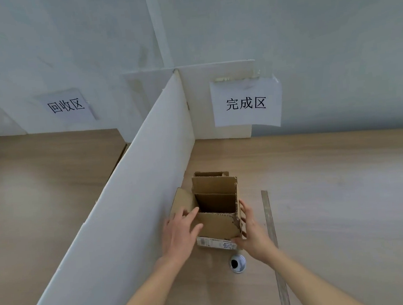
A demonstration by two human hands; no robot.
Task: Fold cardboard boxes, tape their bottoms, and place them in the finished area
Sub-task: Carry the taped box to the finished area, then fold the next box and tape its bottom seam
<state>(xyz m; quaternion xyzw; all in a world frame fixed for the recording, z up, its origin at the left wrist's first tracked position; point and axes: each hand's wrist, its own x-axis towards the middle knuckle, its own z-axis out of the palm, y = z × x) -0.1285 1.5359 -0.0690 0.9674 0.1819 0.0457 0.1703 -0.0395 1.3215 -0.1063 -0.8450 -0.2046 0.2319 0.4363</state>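
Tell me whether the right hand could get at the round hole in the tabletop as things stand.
Probably yes. The round hole lies open on the wooden tabletop, just left of the right hand's wrist, with nothing over it. But that hand now holds the cardboard box and must let go first.

A white divider board (136, 198) is stood upright across a wooden table (334, 188). Two paper signs are stuck on the white wall behind: one sign (66, 105) on the left and another sign (246, 102) on the right. A round metal hole (237, 263) is set in the table. A long grey strip (274, 243) is laid flat near it.
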